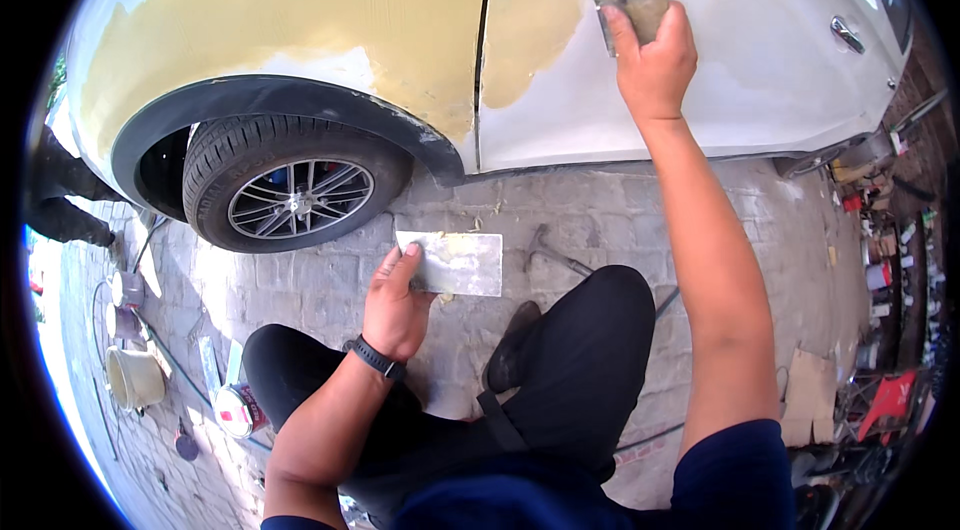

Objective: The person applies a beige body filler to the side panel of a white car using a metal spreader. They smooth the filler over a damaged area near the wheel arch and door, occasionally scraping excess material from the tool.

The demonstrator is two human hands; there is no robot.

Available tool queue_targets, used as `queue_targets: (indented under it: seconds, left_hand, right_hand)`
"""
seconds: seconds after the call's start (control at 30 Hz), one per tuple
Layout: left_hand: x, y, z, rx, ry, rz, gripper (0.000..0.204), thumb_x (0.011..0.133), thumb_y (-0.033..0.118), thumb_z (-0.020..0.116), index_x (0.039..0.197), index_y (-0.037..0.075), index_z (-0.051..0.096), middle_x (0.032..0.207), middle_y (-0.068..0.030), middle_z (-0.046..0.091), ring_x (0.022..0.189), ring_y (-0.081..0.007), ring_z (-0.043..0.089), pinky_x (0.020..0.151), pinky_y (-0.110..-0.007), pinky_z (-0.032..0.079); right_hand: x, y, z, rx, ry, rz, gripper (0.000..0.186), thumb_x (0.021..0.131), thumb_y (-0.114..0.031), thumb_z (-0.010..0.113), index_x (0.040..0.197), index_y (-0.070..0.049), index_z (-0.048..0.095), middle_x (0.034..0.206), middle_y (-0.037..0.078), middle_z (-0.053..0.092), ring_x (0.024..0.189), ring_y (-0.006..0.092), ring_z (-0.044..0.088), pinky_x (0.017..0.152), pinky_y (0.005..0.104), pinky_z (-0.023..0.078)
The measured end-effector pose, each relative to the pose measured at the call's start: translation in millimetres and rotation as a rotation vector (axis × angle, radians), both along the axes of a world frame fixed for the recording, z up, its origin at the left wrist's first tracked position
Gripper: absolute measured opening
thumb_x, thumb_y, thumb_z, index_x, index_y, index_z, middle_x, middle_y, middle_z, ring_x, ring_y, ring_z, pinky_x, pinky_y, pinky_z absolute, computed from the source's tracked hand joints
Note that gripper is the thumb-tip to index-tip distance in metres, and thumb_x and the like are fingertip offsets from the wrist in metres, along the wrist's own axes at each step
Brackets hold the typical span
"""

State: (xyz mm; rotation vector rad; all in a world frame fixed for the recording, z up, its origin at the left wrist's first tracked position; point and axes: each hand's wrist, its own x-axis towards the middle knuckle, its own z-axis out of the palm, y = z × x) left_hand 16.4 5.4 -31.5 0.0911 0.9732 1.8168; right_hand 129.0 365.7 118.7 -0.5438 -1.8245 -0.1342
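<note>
My right hand [657, 65] grips a putty spreader [632, 5], a flat blade smeared grey and tan. Its edge lies at or close to the white car door [740, 80], beside a patch of yellowish filler [530, 20]. More filler [330, 10] covers the fender left of the door gap. In my left hand [395, 305] is a flat rectangular mixing board [465, 265], thumb on top, with pale smears on its face. It is held low, in front of the wheel [300, 190] and above the paving.
A hammer-like tool [550, 255] lies on the bricks by my shoe. At left stand a bucket [135, 377], smaller tins and a red-and-white can [240, 410]; a hose runs past them. Another person's legs [70, 190] show far left. Cluttered shelves [885, 280] line the right, near cardboard [808, 395].
</note>
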Motion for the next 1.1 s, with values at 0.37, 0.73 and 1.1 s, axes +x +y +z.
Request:
queue_targets:
  seconds: [0.37, 0.73, 1.1]
  left_hand:
    - [2.9, 0.3, -2.7, -0.025, -0.001, 0.005, 0.023, 0.11, 0.023, 0.057, 0.126, 0.008, 0.064, 0.124, -0.0062, 0.072, 0.114, -0.0203, 0.069, 0.103, -0.041, 0.052]
    - [-2.2, -3.9, -1.1, 0.015, 0.006, 0.006, 0.022, 0.11, 0.023, 0.057, 0.126, 0.009, 0.063, 0.123, -0.0048, 0.072, 0.115, -0.0201, 0.068, 0.104, -0.042, 0.052]
    - [-1.3, -3.4, 0.8, 0.075, 0.032, 0.018, 0.025, 0.108, 0.023, 0.061, 0.125, 0.007, 0.064, 0.121, -0.0057, 0.071, 0.113, -0.0204, 0.068, 0.103, -0.041, 0.051]
  right_hand:
    - [17.2, -6.6, -68.5, 0.211, -0.414, -0.022, 0.046, 0.076, -0.036, 0.089, 0.097, -0.006, 0.061, 0.095, 0.011, 0.063, 0.089, 0.0347, 0.063, 0.074, 0.0446, 0.051]
    - [4.5, -9.5, -34.9, 0.188, -0.178, -0.01, 0.046, 0.082, -0.035, 0.089, 0.095, -0.005, 0.056, 0.089, 0.012, 0.064, 0.081, 0.0357, 0.062, 0.069, 0.045, 0.05]
    - [1.5, -25.3, -47.5, 0.167, -0.317, -0.018, 0.046, 0.078, -0.038, 0.087, 0.095, -0.006, 0.058, 0.09, 0.012, 0.061, 0.09, 0.0342, 0.062, 0.077, 0.0453, 0.048]
